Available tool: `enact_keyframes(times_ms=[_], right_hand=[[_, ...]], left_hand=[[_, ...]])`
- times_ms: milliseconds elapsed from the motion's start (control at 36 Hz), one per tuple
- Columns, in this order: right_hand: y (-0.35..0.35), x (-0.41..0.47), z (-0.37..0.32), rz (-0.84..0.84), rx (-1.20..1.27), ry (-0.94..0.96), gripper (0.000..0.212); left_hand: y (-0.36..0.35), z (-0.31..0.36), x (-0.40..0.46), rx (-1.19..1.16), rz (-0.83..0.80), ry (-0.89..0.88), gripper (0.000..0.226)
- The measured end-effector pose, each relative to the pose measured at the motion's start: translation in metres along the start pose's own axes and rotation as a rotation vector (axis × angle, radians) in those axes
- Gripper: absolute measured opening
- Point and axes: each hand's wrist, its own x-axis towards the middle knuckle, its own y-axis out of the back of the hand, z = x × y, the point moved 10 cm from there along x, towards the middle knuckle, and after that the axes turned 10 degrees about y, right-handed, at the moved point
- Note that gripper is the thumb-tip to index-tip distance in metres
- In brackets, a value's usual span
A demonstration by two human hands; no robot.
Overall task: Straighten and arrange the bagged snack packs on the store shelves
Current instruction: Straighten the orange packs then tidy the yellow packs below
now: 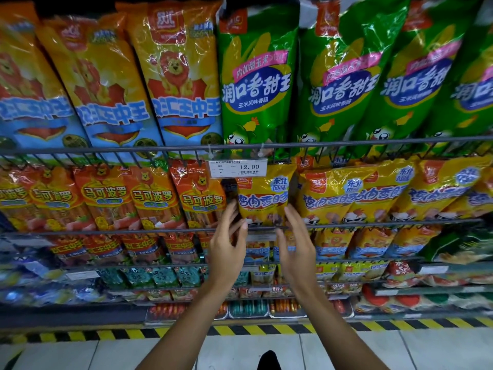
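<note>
Now raised with fingers spread and nothing gripped: left hand [226, 247] and right hand [296, 244], flanking yellow chicken-sausage pack [262, 196]. Standing upright on second wire shelf [106, 232], under price tag [237, 169], beside orange packs [202, 198].

1. Reaching up and forward with both bare forearms, converging.
2. Holding left hand [226, 245] loosely spread, fingers up.
3. Holding right hand [296, 244] likewise, palms facing inward, apart.
</note>
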Motion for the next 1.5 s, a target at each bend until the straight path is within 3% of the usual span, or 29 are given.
enact_keyframes(times_ms=[167,361,444,500,583,722,889,1000,1167,1278,1389,1500], right_hand=[[-0.016,0.007,-0.008,-0.15,-0.107,0.092,0.064],[-0.019,0.015,-0.001,-0.157,-0.169,0.097,0.068],[-0.017,0.013,-0.021,-0.16,-0.152,0.21,0.069],[-0.023,0.012,-0.031,-0.191,-0.203,0.306,0.065],[-0.03,0.018,-0.022,-0.22,-0.277,0.287,0.064],[-0.032,0.031,-0.01,-0.245,-0.359,0.323,0.065],[-0.031,0.035,-0.015,-0.265,-0.346,0.309,0.069],[-0.013,0.026,-0.017,-0.219,-0.274,0.292,0.06],[0.068,0.005,-0.008,0.102,-0.113,0.157,0.053],[0.121,0.005,0.027,0.337,-0.062,-0.079,0.045],[0.135,0.02,0.061,0.296,-0.05,-0.241,0.045],[0.144,0.032,0.071,0.197,-0.091,-0.231,0.031]], left_hand=[[-0.027,0.008,-0.002,0.256,-0.194,-0.149,0.065],[-0.03,0.019,0.008,0.367,-0.163,-0.203,0.072],[-0.027,0.031,-0.002,0.342,-0.116,-0.342,0.064],[-0.037,0.038,-0.011,0.437,-0.156,-0.468,0.061],[-0.049,0.034,-0.008,0.564,-0.231,-0.49,0.066],[-0.051,0.031,0.01,0.716,-0.195,-0.531,0.068],[-0.051,0.032,0.01,0.703,-0.175,-0.473,0.075],[-0.05,0.035,0.004,0.642,-0.206,-0.46,0.067],[-0.044,0.048,-0.003,0.426,-0.199,-0.421,0.06],[-0.063,0.059,-0.006,0.239,-0.273,-0.221,0.059],[-0.087,0.062,-0.001,0.205,-0.214,-0.044,0.062],[-0.109,0.056,0.01,0.242,-0.135,0.087,0.066]])
